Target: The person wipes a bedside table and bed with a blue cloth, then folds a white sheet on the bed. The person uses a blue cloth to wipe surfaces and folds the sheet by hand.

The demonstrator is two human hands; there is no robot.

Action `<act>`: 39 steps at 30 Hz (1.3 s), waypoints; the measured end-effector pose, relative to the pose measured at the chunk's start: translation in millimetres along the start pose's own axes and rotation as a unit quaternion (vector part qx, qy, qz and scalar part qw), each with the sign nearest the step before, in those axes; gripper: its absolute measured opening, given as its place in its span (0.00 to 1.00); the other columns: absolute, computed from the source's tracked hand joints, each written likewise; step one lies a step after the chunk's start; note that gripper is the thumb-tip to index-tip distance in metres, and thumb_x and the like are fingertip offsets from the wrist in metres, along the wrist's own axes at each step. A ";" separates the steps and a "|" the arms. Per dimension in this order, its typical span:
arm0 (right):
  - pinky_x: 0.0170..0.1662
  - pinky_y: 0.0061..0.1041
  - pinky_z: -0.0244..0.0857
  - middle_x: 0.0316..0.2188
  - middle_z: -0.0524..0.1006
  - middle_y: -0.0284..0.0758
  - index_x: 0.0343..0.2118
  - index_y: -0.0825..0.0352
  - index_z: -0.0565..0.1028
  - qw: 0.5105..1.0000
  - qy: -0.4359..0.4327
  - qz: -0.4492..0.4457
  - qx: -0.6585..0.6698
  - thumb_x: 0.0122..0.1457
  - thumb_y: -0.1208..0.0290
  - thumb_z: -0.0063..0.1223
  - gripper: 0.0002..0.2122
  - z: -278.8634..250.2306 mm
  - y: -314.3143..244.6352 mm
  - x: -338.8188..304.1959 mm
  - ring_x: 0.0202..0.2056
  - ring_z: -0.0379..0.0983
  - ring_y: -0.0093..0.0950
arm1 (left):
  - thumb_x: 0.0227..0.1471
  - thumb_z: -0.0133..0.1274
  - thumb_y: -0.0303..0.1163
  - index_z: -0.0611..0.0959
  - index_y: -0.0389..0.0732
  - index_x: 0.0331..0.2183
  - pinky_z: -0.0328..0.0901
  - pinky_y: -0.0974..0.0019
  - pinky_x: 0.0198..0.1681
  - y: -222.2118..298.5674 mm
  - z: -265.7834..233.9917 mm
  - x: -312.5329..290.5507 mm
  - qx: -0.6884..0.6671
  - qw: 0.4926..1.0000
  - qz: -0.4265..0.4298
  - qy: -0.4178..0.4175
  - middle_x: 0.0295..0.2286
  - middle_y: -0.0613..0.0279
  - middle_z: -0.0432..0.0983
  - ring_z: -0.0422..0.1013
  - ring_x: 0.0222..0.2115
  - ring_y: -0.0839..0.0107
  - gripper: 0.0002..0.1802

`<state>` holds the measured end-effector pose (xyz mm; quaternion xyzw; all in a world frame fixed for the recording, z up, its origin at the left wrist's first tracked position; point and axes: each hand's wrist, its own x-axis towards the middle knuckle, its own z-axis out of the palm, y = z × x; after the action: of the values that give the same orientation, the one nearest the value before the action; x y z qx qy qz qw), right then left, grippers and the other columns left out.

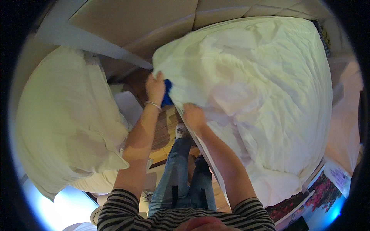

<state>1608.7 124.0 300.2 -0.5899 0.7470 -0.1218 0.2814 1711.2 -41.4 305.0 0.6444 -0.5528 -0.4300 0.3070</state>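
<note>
A white bed sheet [266,88], rumpled and creased, covers the bed in front of me and to my right. Near the sheet's far left corner, my left hand [155,90] is closed on its edge, fingers partly hidden and a little blurred. Closer to me along the same side, my right hand [194,117] grips the sheet's edge in a fist. Just right of my left hand, a blue cloth-like thing [167,92] shows beside the bed; its kind is unclear.
Cream pillows [69,123] are piled on the left. A padded beige headboard [154,23] runs behind the bed. Wooden floor [163,127] shows between pillows and bed, where my legs in jeans [169,184] stand. Colourful pictures [323,192] are at the lower right.
</note>
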 end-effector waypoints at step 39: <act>0.29 0.35 0.63 0.21 0.71 0.50 0.31 0.67 0.71 0.921 0.183 0.190 0.285 0.57 0.60 0.48 0.13 -247.9 -43.4 -280.4 0.25 0.70 0.48 | 0.54 0.50 0.46 0.64 0.34 0.54 0.58 0.68 0.52 282.0 9.2 -237.0 -0.150 0.767 -0.277 -0.559 0.47 0.55 0.69 0.64 0.48 0.68 0.33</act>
<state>1545.0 341.2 601.4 -0.2992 0.8171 -0.3801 0.3135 1572.0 134.3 597.5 0.3608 -0.3526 -0.8580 -0.0963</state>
